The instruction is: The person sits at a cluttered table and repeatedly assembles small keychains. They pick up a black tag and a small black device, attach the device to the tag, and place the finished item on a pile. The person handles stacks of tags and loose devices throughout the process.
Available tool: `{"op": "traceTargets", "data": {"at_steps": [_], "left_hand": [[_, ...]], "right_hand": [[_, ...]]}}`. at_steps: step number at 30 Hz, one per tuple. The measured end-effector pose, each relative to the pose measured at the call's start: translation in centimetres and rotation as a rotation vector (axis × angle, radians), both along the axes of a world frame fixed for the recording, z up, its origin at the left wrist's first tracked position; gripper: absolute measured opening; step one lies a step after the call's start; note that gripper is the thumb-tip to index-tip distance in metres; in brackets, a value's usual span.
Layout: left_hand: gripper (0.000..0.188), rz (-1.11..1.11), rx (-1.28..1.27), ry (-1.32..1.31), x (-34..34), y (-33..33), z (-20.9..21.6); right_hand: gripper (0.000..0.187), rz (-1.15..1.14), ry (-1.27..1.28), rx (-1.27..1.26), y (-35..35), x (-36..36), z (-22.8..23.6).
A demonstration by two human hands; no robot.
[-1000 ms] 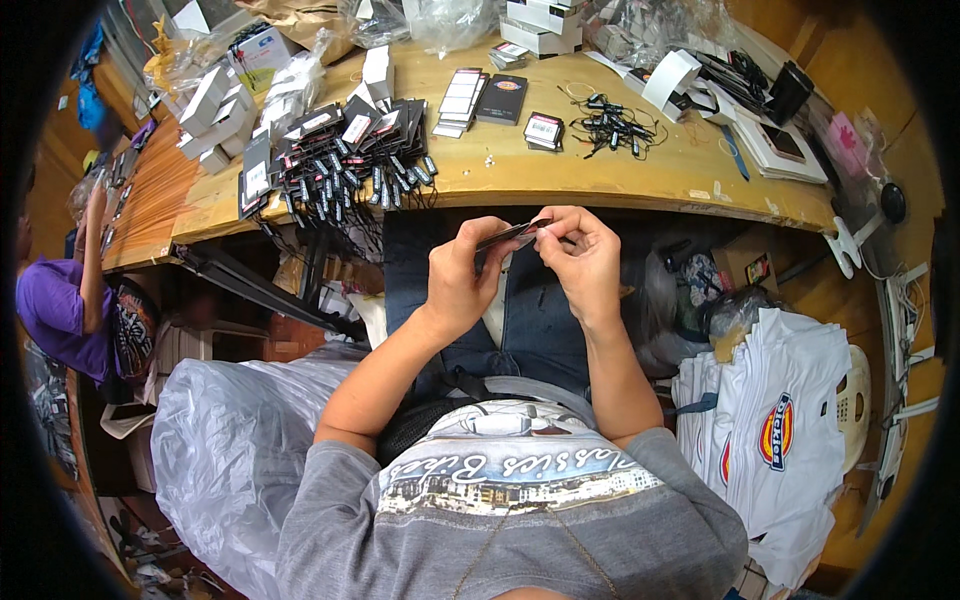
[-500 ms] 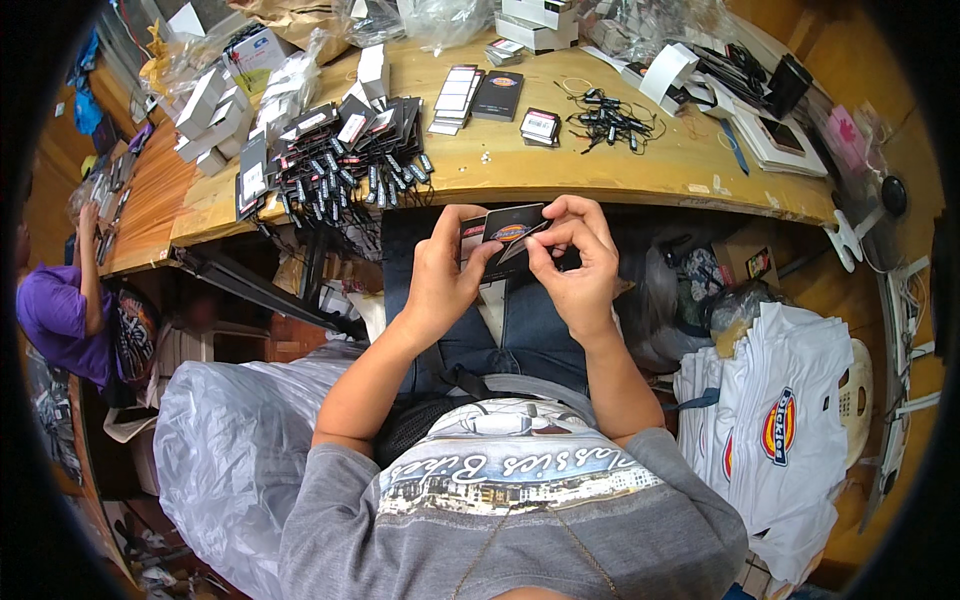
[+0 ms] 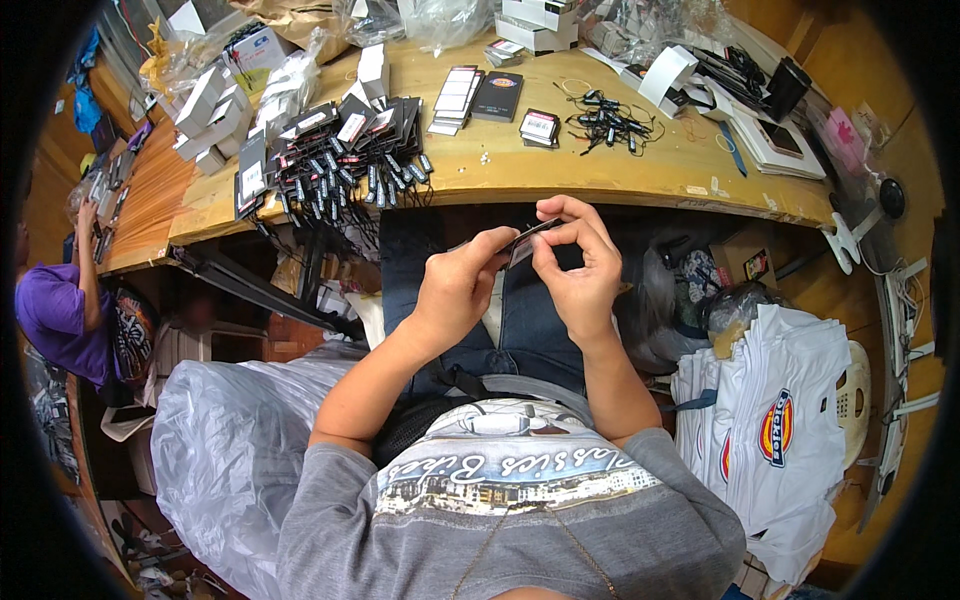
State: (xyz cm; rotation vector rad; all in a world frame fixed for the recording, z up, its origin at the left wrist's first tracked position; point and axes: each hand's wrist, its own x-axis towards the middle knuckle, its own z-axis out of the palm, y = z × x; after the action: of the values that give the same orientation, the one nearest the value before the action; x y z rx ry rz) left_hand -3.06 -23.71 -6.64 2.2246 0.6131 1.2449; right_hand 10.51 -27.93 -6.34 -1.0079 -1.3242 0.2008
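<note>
Just in front of the table edge, over my lap, a black hang tag point(image 3: 523, 242) is held between both hands, turned nearly edge-on. My left hand point(image 3: 457, 290) grips its left end, thumb and fingers closed around it. At the other end my right hand point(image 3: 582, 268) pinches the edge between thumb and index finger. Whether more than one card is in the grip cannot be made out. Ahead on the table lie a big heap of black tags with strings point(image 3: 345, 150), a stack of white labels point(image 3: 455, 98), a black card point(image 3: 497, 96) and a small label pile point(image 3: 539, 127).
A tangle of black tag strings point(image 3: 612, 122) lies on the wooden table point(image 3: 560, 182). White boxes point(image 3: 208, 115) stand at the left, a phone point(image 3: 780, 138) at the right. Folded white shirts point(image 3: 760, 440) are piled on my right, a plastic bag point(image 3: 230, 450) on my left. Another person point(image 3: 62, 320) works far left.
The tag has tipped from showing its printed face to nearly edge-on. My left hand has rolled over, its back now facing up, and shifted slightly right.
</note>
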Motion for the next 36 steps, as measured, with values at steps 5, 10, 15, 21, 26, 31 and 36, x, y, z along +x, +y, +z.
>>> {"op": "traceTargets", "data": {"at_steps": [5,10,15,21,26,31,36], "left_hand": [[0.035,-0.118,-0.013,-0.044,-0.2,0.9,0.8],[0.017,-0.067,-0.408,-0.358,-0.1,0.6,1.1],[0.016,-0.091,-0.373,-0.39,-0.1,-0.1,1.2],[0.016,-0.087,-0.25,-0.314,-0.1,-0.4,1.7],[0.02,-0.056,0.05,-0.27,0.0,-0.3,1.4],[0.024,-0.01,0.209,-0.219,0.0,-0.7,1.6],[0.025,0.007,0.231,-0.184,-0.3,-0.7,1.7]], "right_hand": [[0.012,0.039,0.004,-0.026,0.3,0.4,-0.7],[0.017,-0.193,-0.224,0.14,-0.3,-0.5,0.2],[0.02,-0.283,-0.308,0.173,-0.6,-0.8,0.1],[0.02,-0.338,-0.322,0.193,-0.9,-0.8,0.1],[0.02,-0.339,-0.325,0.223,-0.6,-1.1,0.1],[0.021,-0.26,-0.172,0.169,-0.7,-1.4,-0.4],[0.021,-0.196,-0.194,0.193,-0.4,-1.3,-0.4]]}}
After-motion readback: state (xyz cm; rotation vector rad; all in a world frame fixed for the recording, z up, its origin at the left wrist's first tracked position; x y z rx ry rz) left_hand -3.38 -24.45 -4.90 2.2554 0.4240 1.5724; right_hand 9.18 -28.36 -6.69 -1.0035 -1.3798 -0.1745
